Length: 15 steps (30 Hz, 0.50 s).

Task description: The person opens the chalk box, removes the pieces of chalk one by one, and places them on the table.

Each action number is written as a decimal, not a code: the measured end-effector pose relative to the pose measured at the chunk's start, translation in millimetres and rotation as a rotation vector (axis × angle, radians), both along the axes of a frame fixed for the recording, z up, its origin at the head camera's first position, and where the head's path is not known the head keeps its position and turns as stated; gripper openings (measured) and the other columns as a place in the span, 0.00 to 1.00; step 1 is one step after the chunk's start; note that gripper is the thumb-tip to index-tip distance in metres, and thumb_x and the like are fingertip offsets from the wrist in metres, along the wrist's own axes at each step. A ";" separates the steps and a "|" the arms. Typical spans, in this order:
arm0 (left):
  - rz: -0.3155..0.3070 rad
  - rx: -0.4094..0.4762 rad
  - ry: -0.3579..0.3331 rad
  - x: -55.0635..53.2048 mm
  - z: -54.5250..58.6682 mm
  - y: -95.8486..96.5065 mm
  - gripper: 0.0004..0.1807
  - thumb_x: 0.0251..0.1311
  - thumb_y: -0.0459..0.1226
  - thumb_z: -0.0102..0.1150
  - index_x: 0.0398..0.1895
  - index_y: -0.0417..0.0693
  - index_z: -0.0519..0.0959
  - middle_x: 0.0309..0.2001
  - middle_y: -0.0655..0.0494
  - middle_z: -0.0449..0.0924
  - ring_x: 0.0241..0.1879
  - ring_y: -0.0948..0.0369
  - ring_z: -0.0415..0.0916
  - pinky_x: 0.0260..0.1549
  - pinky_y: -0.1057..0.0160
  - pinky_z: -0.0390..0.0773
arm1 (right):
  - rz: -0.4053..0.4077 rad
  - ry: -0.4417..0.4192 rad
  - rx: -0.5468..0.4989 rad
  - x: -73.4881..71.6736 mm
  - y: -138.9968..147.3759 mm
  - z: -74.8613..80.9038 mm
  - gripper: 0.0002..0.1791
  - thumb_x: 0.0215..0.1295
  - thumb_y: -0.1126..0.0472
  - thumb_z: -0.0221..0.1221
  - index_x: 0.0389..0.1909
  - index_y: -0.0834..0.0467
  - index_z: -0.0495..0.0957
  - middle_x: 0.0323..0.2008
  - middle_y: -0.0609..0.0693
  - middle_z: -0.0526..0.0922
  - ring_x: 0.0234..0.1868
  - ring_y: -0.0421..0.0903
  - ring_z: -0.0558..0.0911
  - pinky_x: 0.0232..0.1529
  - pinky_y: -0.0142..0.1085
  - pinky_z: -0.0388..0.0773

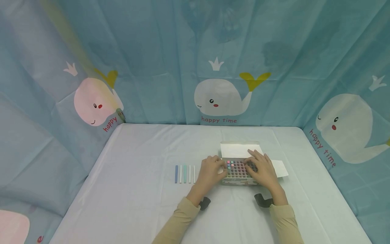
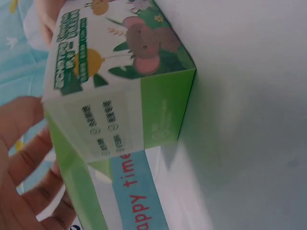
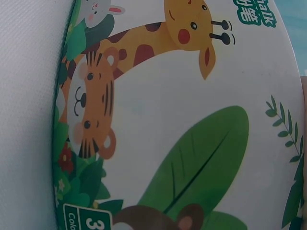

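Note:
An open chalk box (image 1: 240, 182) stands on the table, with a holed insert (image 1: 239, 171) inside. A few coloured chalk ends (image 1: 229, 165) show in holes at its left. My left hand (image 1: 209, 172) grips the box's left edge, its thumb near a corner and its fingers (image 2: 29, 160) bent beside a green-edged flap. Over the insert's right part, my right hand (image 1: 264, 169) bends its thumb and index finger together; whatever lies between their tips is hidden. The right wrist view shows only the printed box front (image 3: 192, 91), with animals and leaves.
Several chalk sticks (image 1: 185, 174), blue, white and green, lie in a row left of the box. Its white lid (image 1: 239, 150) is folded back, and a side flap (image 1: 280, 168) sticks out right. A whale-printed curtain (image 1: 158, 91) surrounds the white table (image 1: 137, 162).

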<state>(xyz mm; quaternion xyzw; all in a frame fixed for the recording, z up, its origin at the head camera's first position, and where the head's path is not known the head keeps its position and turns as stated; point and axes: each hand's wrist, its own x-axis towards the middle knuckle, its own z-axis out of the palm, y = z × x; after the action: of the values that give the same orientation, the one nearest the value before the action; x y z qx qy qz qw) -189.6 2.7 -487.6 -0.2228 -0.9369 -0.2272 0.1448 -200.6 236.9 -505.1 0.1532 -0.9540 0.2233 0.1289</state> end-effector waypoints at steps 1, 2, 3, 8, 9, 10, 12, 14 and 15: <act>0.007 -0.001 -0.015 0.1 -0.9 1.6 0.06 0.50 0.48 0.64 0.28 0.61 0.80 0.31 0.66 0.73 0.30 0.66 0.63 0.39 0.62 0.69 | -0.001 0.002 0.001 0.0 0.0 -0.2 0.07 0.56 0.56 0.62 0.36 0.48 0.78 0.64 0.55 0.67 0.67 0.60 0.60 0.67 0.58 0.43; 0.015 0.001 -0.026 0.0 -1.5 3.1 0.07 0.50 0.49 0.64 0.28 0.61 0.80 0.31 0.66 0.72 0.31 0.66 0.62 0.40 0.62 0.68 | -0.002 0.003 0.001 -0.1 0.1 -0.5 0.07 0.56 0.56 0.62 0.36 0.48 0.78 0.64 0.55 0.67 0.67 0.60 0.60 0.67 0.58 0.43; 0.024 0.000 -0.034 0.1 -1.7 4.6 0.08 0.51 0.50 0.64 0.28 0.60 0.79 0.31 0.66 0.70 0.31 0.65 0.62 0.41 0.61 0.68 | -0.001 0.004 0.001 0.0 0.1 -0.6 0.07 0.56 0.56 0.62 0.36 0.48 0.78 0.64 0.55 0.67 0.67 0.60 0.60 0.67 0.58 0.43; 0.064 -0.033 -0.031 -0.8 -1.7 9.4 0.11 0.51 0.54 0.63 0.27 0.60 0.78 0.28 0.66 0.65 0.32 0.65 0.61 0.44 0.59 0.68 | 0.002 0.006 0.000 -0.1 0.1 -1.2 0.07 0.56 0.56 0.62 0.36 0.48 0.78 0.64 0.55 0.67 0.67 0.60 0.60 0.67 0.58 0.43; 0.070 -0.040 -0.031 -1.0 -1.7 10.1 0.11 0.51 0.54 0.62 0.27 0.61 0.78 0.28 0.66 0.65 0.33 0.65 0.60 0.45 0.58 0.68 | 0.003 0.005 -0.001 0.0 0.1 -1.1 0.07 0.56 0.56 0.62 0.36 0.49 0.78 0.64 0.55 0.67 0.67 0.60 0.60 0.67 0.58 0.43; 0.074 -0.045 -0.031 -1.1 -1.5 10.7 0.11 0.51 0.54 0.62 0.27 0.60 0.78 0.28 0.66 0.65 0.33 0.65 0.60 0.46 0.58 0.68 | 0.003 0.005 -0.003 0.0 0.1 -1.1 0.07 0.56 0.56 0.62 0.36 0.49 0.78 0.64 0.56 0.67 0.67 0.60 0.59 0.67 0.58 0.42; 0.079 -0.047 -0.031 -1.1 -1.3 11.8 0.11 0.51 0.54 0.63 0.27 0.60 0.78 0.29 0.66 0.65 0.33 0.65 0.61 0.47 0.58 0.68 | 0.004 0.005 -0.004 0.1 0.1 -1.2 0.07 0.57 0.56 0.62 0.36 0.49 0.78 0.64 0.56 0.67 0.67 0.60 0.59 0.67 0.58 0.42; 0.082 -0.048 -0.028 -0.9 -0.9 12.7 0.11 0.51 0.54 0.63 0.28 0.60 0.79 0.29 0.66 0.66 0.33 0.64 0.61 0.47 0.57 0.68 | 0.005 0.008 -0.004 0.2 0.1 -1.2 0.07 0.57 0.56 0.62 0.36 0.49 0.78 0.64 0.56 0.67 0.67 0.60 0.60 0.67 0.58 0.42; 0.082 -0.049 -0.024 -0.8 -0.9 13.1 0.11 0.51 0.54 0.63 0.28 0.60 0.79 0.29 0.65 0.66 0.34 0.64 0.61 0.47 0.57 0.68 | 0.005 0.009 -0.005 0.2 0.1 -1.2 0.07 0.57 0.56 0.62 0.36 0.49 0.78 0.64 0.56 0.67 0.67 0.60 0.60 0.67 0.58 0.42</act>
<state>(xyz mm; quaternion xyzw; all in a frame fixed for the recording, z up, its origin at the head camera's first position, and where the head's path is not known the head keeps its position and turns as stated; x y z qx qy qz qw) -190.4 15.8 -488.5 -0.1849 -0.9522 -0.2007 0.1370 -200.4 237.1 -506.3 0.1563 -0.9524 0.2254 0.1333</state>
